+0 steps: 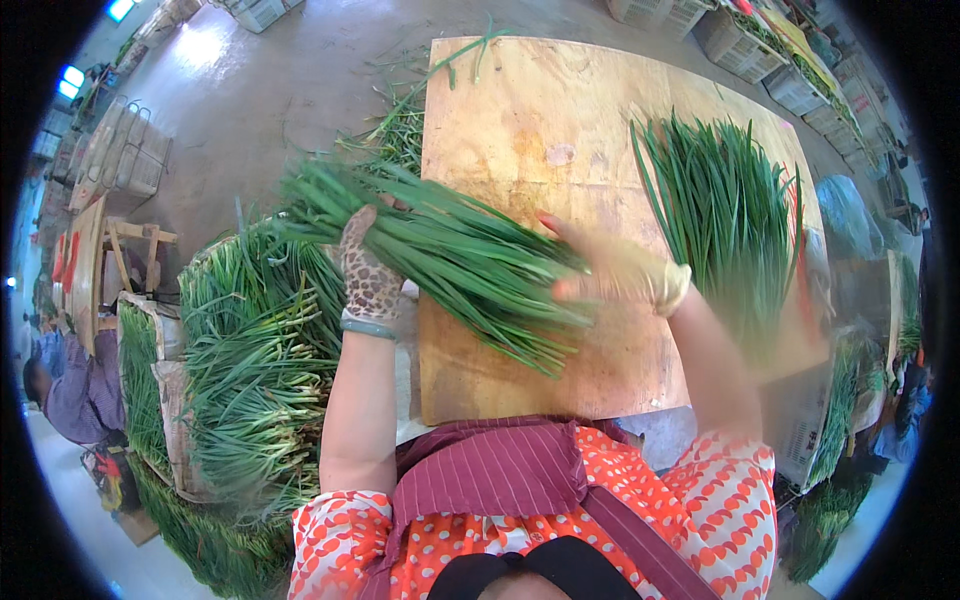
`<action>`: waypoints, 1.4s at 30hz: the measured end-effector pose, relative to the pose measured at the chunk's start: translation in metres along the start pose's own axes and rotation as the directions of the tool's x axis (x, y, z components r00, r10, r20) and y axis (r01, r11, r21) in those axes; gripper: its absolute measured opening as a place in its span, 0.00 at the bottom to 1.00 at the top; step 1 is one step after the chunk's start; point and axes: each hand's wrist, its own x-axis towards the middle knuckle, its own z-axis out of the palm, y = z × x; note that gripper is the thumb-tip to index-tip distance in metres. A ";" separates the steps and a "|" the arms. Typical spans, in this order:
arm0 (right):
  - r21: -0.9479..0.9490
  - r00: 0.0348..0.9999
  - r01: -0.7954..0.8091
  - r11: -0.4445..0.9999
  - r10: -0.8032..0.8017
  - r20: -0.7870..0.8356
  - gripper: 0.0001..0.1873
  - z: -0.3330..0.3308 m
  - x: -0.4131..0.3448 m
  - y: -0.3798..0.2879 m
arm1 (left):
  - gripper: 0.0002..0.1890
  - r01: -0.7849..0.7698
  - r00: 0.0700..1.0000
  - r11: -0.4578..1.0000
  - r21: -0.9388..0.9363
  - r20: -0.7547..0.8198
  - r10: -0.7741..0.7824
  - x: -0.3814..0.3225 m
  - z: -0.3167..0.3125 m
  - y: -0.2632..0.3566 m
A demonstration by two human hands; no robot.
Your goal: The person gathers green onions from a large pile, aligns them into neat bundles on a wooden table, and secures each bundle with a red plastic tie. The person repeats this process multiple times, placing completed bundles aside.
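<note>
My left hand (369,266), in a leopard-print glove, is closed around a bunch of long green leaves, probably garlic chives (465,255). The bunch slants over the left part of a plywood board (540,120). My right hand (611,262), in a pale glove with bare fingertips, is blurred at the right end of the bunch; its fingers are apart, and whether they touch the leaves cannot be told. On the board's right side lies a second pile of green leaves (724,187), with red strips (795,202) beside it.
A large heap of chives with pale stems (262,360) stands at my left, next to a crate of greens (142,375). Loose leaves (401,135) litter the floor beyond. Another crate (806,427) is at the right. A person in a checked top (82,390) is at the far left.
</note>
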 end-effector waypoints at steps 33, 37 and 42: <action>-0.653 0.862 -0.464 0.599 0.136 -0.489 0.23 -0.063 0.080 0.028 | 0.31 -0.047 0.977 0.984 0.172 -0.198 0.081 -0.020 -0.034 0.074; -0.580 0.790 -0.534 0.616 0.118 -0.602 0.26 -0.101 0.133 0.022 | 0.32 -0.098 0.967 0.974 0.205 -0.210 0.142 -0.036 -0.007 0.075; -0.558 0.799 -0.506 0.658 0.113 -0.591 0.16 -0.088 0.163 0.002 | 0.29 -0.007 0.999 0.988 0.156 -0.046 0.014 -0.046 0.009 0.053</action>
